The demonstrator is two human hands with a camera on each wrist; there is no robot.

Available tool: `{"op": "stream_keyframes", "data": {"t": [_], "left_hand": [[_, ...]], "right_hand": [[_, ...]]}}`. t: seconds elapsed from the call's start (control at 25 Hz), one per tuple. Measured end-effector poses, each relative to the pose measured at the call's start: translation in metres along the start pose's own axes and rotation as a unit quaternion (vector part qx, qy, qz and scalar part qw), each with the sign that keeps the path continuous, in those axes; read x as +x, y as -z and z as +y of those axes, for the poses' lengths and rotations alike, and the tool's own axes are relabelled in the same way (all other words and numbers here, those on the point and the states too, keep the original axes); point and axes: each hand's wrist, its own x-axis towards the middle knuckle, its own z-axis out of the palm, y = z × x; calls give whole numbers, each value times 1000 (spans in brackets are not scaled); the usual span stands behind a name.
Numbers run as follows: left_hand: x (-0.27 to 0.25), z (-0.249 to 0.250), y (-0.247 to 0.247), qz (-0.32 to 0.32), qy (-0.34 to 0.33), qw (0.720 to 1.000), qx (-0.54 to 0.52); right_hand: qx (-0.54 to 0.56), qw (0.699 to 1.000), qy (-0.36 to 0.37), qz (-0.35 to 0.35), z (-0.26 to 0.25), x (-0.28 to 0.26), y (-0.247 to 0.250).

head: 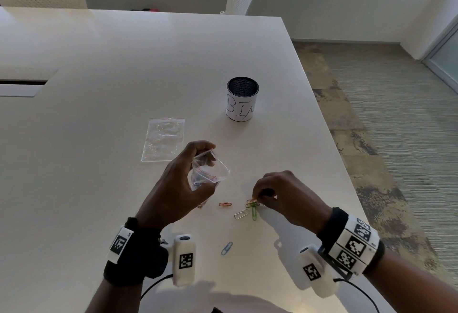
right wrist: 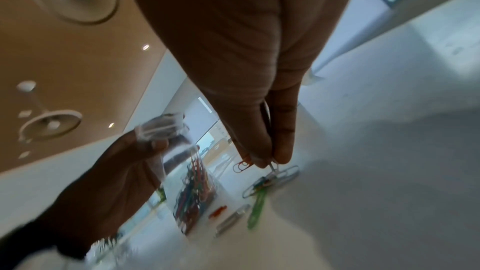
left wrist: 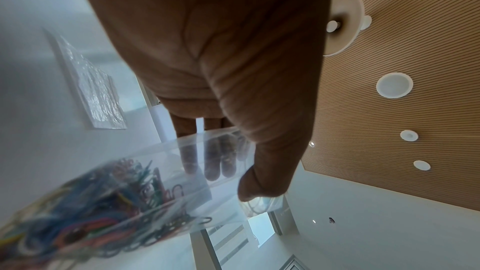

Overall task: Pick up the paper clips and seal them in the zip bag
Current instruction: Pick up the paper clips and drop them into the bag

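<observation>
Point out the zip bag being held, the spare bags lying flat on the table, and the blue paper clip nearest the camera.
zip bag (head: 209,172): head view, on its clear side wall.
spare bags (head: 163,139): head view, middle of the flat plastic.
blue paper clip (head: 226,248): head view, on its wire loop.

My left hand (head: 179,184) grips the open zip bag (head: 209,172) above the white surface (head: 111,65), a few clips showing inside it. My right hand (head: 285,196) pinches at a small tangle of paper clips (head: 252,205) on the surface. Loose ones lie nearby: a red clip (head: 225,204), a white clip (head: 241,214), a blue clip (head: 226,248). Farther off I see a spare flat bag (head: 163,139) and a mesh cup (head: 242,98).
</observation>
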Motion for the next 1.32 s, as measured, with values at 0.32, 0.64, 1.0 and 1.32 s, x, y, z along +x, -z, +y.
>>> {"op": "stream_keyframes", "data": {"t": [0.32, 0.64, 1.0, 1.32], "left_hand": [[0, -3, -2, 4, -11, 1000, 19], [-1, -3, -2, 5, -8, 1000, 24], [-3, -1, 6, 10, -3, 1000, 8], [-2, -5, 7, 6, -12, 1000, 12]], "right_hand": [[332, 935, -42, 113, -45, 7, 32], [137, 980, 59, 133, -94, 41, 29], [76, 988, 109, 85, -77, 20, 37], [-122, 972, 144, -138, -48, -1, -30]]}}
